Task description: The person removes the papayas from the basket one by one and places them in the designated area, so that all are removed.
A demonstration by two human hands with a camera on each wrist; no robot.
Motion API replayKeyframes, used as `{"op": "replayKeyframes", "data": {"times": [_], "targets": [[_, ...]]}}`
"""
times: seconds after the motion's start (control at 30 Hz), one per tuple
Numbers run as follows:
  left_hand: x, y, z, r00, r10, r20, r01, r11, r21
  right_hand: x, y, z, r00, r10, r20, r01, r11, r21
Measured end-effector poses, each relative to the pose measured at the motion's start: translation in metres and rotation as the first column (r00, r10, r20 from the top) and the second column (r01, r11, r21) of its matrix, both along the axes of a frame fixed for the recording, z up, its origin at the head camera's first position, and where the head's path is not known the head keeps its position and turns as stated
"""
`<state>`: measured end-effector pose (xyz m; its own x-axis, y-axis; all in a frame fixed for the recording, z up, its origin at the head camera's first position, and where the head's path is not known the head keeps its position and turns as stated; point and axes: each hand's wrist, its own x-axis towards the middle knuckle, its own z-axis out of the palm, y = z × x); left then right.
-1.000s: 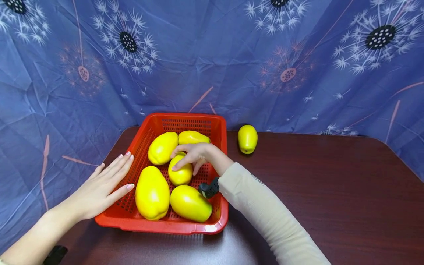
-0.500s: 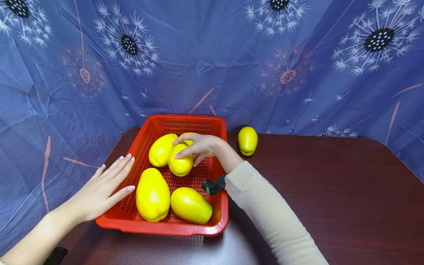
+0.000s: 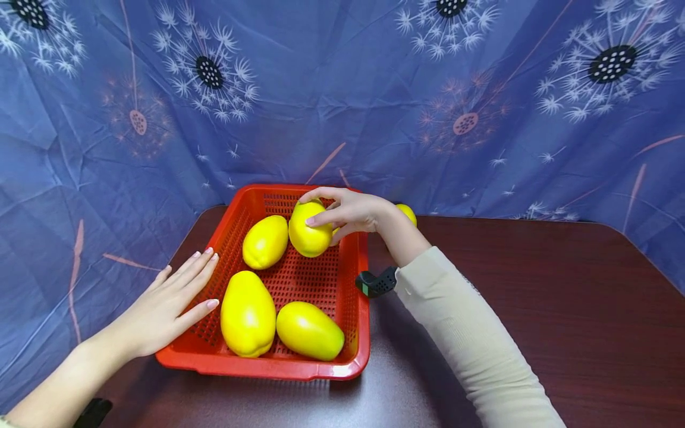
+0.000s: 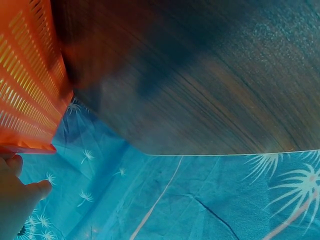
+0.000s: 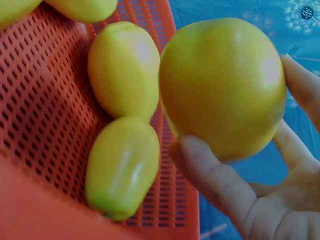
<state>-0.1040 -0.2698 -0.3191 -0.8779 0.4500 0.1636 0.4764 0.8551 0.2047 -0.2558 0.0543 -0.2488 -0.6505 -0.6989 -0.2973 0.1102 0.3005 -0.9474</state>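
In the head view my right hand [image 3: 355, 211] pinches a yellow mango [image 3: 309, 235] between thumb and fingers over the back of the red plastic basket [image 3: 251, 369]. The right wrist view shows this held mango [image 5: 222, 85] large, clear of the two mangoes behind it. My left hand [image 3: 166, 306] lies with straight fingers along the basket's left rim. In the basket are a mango [image 3: 265, 242] at back left, a large papaya-shaped yellow fruit [image 3: 248, 315] at front left and a greenish-tipped mango [image 3: 310, 330] at front right. Another mango [image 5: 122, 167] at the back is mostly hidden in the head view.
One more yellow mango [image 3: 408, 213] stands on the dark wooden table [image 3: 524, 297], right of the basket, partly behind my right wrist. A blue curtain [image 3: 342, 89] with dandelion prints hangs along the table's back edge.
My right hand has lifted the mango from the basket's middle and moved it back and to the right. The left hand stays at the rim.
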Motion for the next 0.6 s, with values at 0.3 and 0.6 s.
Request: {"op": "replayKeyframes", "data": {"times": [0.3, 0.6], "targets": [[0.000, 0.000, -0.001, 1.000, -0.002, -0.013, 0.002, 1.000, -0.006, -0.002, 0.026, 0.010, 0.996, -0.068, -0.061, 0.065, 0.997, -0.043], [0.001, 0.000, 0.000, 1.000, -0.002, -0.017, 0.002, 1.000, 0.003, -0.001, 0.047, 0.018, 0.990, -0.098, -0.098, 0.098, 0.995, -0.008]]}}
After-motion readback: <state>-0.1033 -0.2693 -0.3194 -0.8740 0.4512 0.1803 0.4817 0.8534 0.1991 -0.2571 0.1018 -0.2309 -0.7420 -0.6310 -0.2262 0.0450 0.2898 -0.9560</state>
